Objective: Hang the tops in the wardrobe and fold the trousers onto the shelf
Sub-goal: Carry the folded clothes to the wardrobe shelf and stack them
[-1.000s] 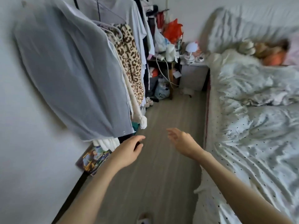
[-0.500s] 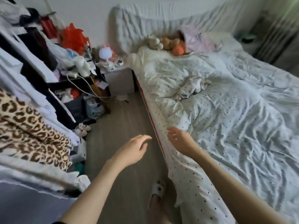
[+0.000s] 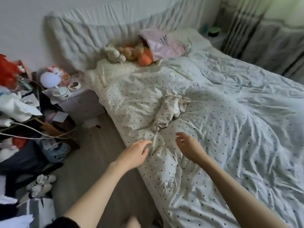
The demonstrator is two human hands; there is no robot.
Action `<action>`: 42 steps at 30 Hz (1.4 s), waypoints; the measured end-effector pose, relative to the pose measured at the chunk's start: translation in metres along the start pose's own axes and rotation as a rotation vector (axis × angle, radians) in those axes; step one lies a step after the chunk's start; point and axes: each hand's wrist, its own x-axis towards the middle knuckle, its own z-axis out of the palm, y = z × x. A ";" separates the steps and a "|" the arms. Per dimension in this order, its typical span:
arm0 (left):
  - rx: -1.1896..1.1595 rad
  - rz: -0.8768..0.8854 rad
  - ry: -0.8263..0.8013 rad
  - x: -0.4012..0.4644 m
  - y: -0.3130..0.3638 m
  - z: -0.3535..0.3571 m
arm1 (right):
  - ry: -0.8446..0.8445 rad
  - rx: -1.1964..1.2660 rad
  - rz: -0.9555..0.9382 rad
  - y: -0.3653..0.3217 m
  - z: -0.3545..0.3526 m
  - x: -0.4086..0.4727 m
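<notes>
A crumpled cream garment with a drawstring (image 3: 169,111) lies on the white dotted duvet (image 3: 230,145) of the bed. My left hand (image 3: 134,153) reaches over the bed's near edge, fingers relaxed and holding nothing, a short way below the garment. My right hand (image 3: 189,145) hovers above the duvet with its fingers loosely spread, also empty, just right of and below the garment. The hanging clothes are out of view.
A cluttered pile of clothes, cables and bags (image 3: 24,129) fills the left side beside a grey nightstand (image 3: 79,106) with a small lamp. Plush toys (image 3: 125,51) and a pink pillow (image 3: 162,45) sit at the headboard. Bare floor (image 3: 98,162) runs alongside the bed.
My view has swung right from the hanging clothes to the bed. Both empty hands have moved forward over the duvet toward the crumpled garment.
</notes>
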 end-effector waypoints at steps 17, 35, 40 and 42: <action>0.115 0.239 -0.277 0.342 -0.068 -0.006 | 0.127 0.047 0.532 0.068 0.010 0.283; 0.127 0.217 -0.229 0.407 -0.080 0.033 | 0.249 -0.061 0.508 0.079 0.026 0.340; -0.122 0.224 -0.216 0.413 -0.042 -0.026 | 0.348 0.303 0.511 0.055 -0.025 0.308; -0.105 0.269 -0.241 0.414 -0.014 -0.053 | 0.367 0.236 0.495 0.047 -0.053 0.286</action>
